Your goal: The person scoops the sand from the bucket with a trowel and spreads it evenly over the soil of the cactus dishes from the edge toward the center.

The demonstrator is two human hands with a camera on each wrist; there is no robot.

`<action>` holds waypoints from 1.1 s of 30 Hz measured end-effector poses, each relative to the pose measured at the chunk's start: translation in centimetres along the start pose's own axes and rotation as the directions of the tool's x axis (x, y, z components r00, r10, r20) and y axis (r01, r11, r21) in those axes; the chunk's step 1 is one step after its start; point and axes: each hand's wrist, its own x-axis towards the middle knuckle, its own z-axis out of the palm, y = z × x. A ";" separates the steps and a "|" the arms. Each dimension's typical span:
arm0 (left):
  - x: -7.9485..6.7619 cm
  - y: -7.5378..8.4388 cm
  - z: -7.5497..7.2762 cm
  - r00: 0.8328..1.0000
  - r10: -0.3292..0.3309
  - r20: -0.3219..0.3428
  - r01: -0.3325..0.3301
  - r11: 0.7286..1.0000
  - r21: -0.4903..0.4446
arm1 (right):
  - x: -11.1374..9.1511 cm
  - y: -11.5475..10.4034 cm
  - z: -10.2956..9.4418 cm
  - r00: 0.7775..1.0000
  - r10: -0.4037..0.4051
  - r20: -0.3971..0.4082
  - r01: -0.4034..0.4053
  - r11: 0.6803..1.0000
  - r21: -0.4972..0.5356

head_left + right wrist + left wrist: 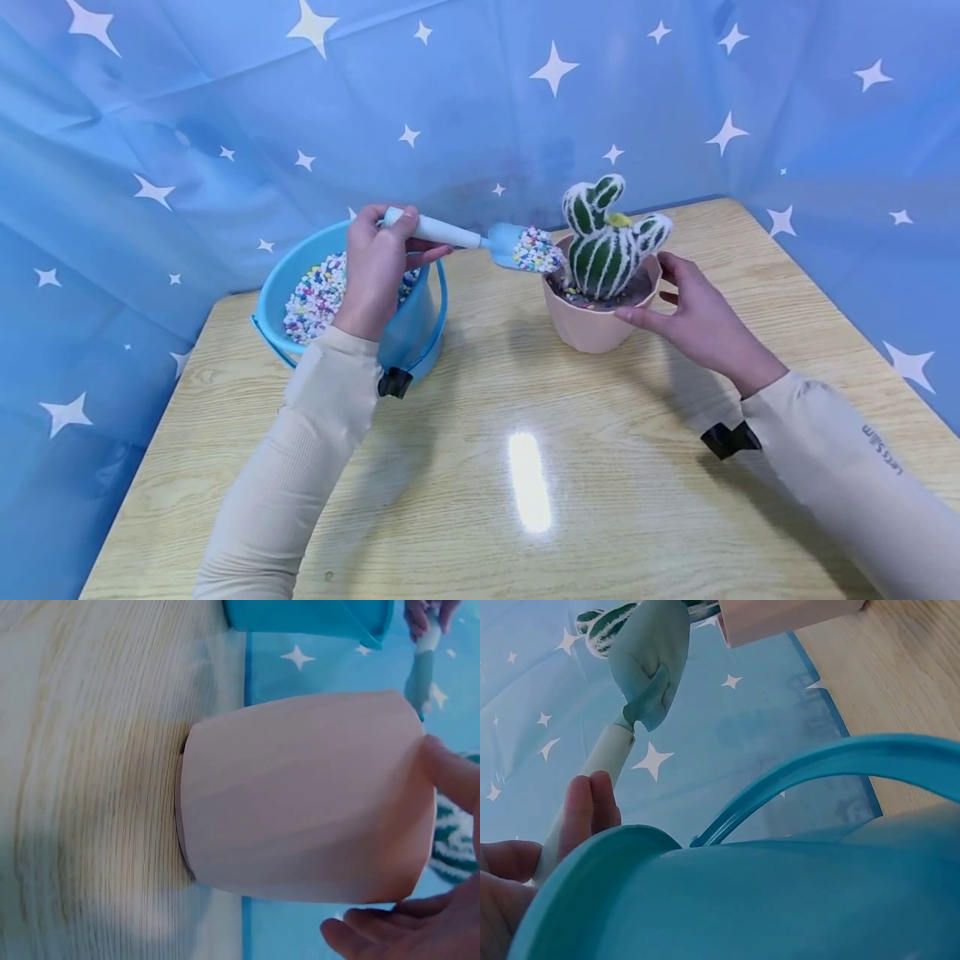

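Observation:
My left hand (378,262) grips the white handle of a small garden trowel (450,233) above the bucket's right side. The trowel's pale blue scoop carries multicoloured pebbles (536,250), with its tip at the left rim of a pink flowerpot (592,327). In the pot stands a green cactus (603,258) with white fuzzy ribs and a yellow tuft, and a few coloured pebbles lie on the dark surface at its base. My right hand (697,312) holds the pot's right side, thumb at the front rim and fingers around the far side. The left wrist view shows the scoop's underside (649,660).
A blue bucket (416,337) holding many multicoloured pebbles (318,296) stands at the left, its handle (442,304) hanging at the right side. Both containers rest on a wooden table (465,433). A blue star-patterned curtain (465,100) closes off the back and sides.

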 end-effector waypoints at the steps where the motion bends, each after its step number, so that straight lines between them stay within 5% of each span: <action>1: 0.0 0.0 0.0 1.000 0.004 0.002 -0.004 1.000 0.008 | 0.0 0.0 0.0 1.000 0.004 0.004 -0.004 1.000 -0.004; 27: -0.4 1.1 0.7 0.997 0.065 0.043 -0.068 0.996 0.066 | -0.2 -0.8 0.5 0.998 -0.066 -0.015 0.066 0.998 0.006; 33: -0.7 1.4 0.9 0.996 0.071 0.049 -0.074 0.995 0.066 | -0.5 -1.0 0.6 0.999 -0.028 -0.019 0.028 0.999 -0.024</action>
